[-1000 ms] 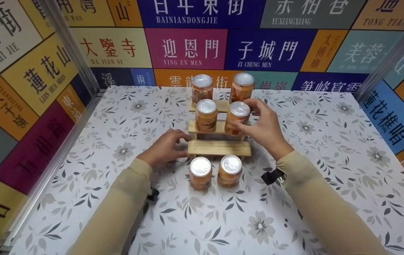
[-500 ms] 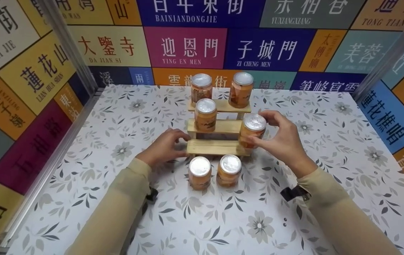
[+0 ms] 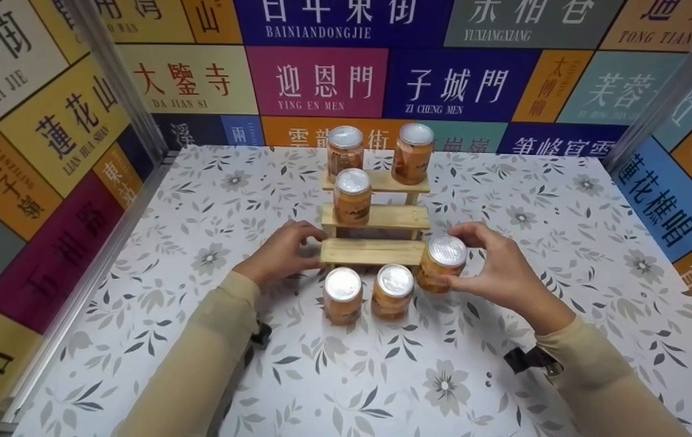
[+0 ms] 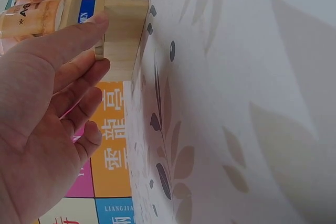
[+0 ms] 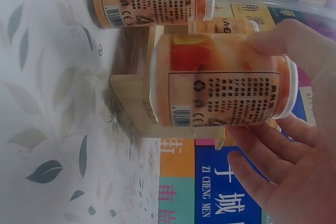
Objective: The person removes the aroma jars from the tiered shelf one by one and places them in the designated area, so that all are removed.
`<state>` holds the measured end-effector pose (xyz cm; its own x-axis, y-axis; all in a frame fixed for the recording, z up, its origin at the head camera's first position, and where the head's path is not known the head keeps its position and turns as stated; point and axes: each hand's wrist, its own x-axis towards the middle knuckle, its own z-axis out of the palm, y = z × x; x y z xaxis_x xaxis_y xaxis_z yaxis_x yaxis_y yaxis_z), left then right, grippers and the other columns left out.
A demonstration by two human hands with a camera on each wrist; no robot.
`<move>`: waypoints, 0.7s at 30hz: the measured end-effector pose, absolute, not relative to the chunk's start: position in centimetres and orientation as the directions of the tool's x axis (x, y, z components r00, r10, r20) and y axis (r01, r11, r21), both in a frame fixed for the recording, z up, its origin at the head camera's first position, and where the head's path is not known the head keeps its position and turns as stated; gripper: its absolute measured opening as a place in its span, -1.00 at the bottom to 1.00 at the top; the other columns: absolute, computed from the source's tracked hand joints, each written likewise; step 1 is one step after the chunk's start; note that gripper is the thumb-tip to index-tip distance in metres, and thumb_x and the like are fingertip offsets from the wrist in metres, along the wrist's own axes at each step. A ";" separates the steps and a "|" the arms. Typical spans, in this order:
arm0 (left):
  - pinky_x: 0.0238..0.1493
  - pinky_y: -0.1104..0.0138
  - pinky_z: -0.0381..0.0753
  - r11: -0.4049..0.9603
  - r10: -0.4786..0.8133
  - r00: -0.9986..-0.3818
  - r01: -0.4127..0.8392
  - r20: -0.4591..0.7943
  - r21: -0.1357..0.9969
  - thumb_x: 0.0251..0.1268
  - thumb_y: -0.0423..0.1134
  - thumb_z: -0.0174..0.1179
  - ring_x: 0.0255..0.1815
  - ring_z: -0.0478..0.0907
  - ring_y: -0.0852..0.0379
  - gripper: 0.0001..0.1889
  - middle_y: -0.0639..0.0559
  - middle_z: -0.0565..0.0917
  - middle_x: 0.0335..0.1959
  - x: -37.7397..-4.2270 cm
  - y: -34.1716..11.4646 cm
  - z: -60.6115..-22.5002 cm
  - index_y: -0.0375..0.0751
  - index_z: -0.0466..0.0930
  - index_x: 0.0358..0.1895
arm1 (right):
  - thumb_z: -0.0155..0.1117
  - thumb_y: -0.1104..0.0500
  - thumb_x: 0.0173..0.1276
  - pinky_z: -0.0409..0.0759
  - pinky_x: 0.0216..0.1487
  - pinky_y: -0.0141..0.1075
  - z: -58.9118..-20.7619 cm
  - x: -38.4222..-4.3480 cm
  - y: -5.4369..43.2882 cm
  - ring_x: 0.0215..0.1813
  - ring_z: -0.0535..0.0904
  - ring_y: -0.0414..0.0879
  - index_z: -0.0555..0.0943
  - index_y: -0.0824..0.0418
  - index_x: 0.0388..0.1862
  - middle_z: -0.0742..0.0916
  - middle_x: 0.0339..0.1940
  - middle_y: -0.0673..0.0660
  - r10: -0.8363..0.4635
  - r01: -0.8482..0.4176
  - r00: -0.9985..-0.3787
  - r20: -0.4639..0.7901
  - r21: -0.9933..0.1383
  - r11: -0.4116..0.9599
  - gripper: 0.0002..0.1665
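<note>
My right hand (image 3: 501, 270) grips an orange-labelled can (image 3: 442, 258) with a silvery lid, between thumb and fingers. The can is beside the right end of the lowest step of a small wooden three-step stand (image 3: 373, 250); in the right wrist view the printed back of this held can (image 5: 223, 90) appears off the table. My left hand (image 3: 279, 254) pinches the left end of that lowest step, thumb (image 4: 79, 38) on one side and fingertips on the other. One can (image 3: 352, 200) stands on the middle step, at left.
Two similar cans, a left one (image 3: 343, 297) and a right one (image 3: 393, 292), stand on the flower-patterned table (image 3: 297, 388) before the stand. Another pair, a left can (image 3: 345, 149) and a right can (image 3: 413, 156), occupies the top step. Sign-printed walls (image 3: 318, 82) enclose the back and sides.
My right hand has taken the can off the right of the middle step and brought it right and toward me, past the lowest step. The left hand keeps its place.
</note>
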<state>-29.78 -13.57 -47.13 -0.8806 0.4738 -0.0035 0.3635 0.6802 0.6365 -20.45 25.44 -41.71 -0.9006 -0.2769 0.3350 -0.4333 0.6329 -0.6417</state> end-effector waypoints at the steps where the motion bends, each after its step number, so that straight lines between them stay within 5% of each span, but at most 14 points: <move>1: 0.22 0.09 0.55 0.682 0.475 -0.880 0.366 -0.003 0.633 0.09 -0.19 0.56 0.15 0.55 -0.04 -0.46 0.04 0.66 0.15 -29.8 -13.6 -47.1 -0.02 0.68 0.20 | 0.79 0.24 -0.18 0.57 0.22 -0.10 -41.9 -20.3 25.6 0.12 0.68 -0.01 0.57 0.20 0.20 0.78 0.06 0.08 -0.287 -0.431 -0.902 0.322 -0.640 0.636 -0.11; 9: 0.17 0.10 0.57 0.696 0.482 -0.876 0.380 -0.004 0.609 0.10 -0.13 0.57 0.14 0.54 -0.06 -0.46 0.05 0.66 0.12 -29.9 -13.6 -47.0 -0.01 0.68 0.20 | 0.80 0.21 -0.18 0.60 0.20 -0.25 -43.7 -19.7 26.5 0.09 0.69 -0.08 0.57 0.13 0.15 0.77 0.01 -0.02 -0.346 -0.422 -0.904 0.251 -0.655 0.626 -0.15; 21: 0.20 0.08 0.56 0.679 0.504 -0.864 0.406 0.013 0.612 0.11 -0.13 0.56 0.16 0.55 -0.10 -0.45 -0.01 0.67 0.13 -30.0 -13.7 -47.3 -0.05 0.67 0.22 | 0.78 0.29 -0.20 0.60 0.31 0.04 -45.2 -19.5 26.8 0.16 0.69 -0.02 0.54 0.25 0.16 0.72 0.08 0.02 -0.398 -0.415 -0.895 0.201 -0.699 0.582 -0.12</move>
<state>-30.02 -13.66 -47.31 -0.8635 0.5042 0.0130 0.4057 0.6790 0.6118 -19.51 26.77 -45.16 -0.8952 -0.3978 0.2008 -0.4154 0.5819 -0.6991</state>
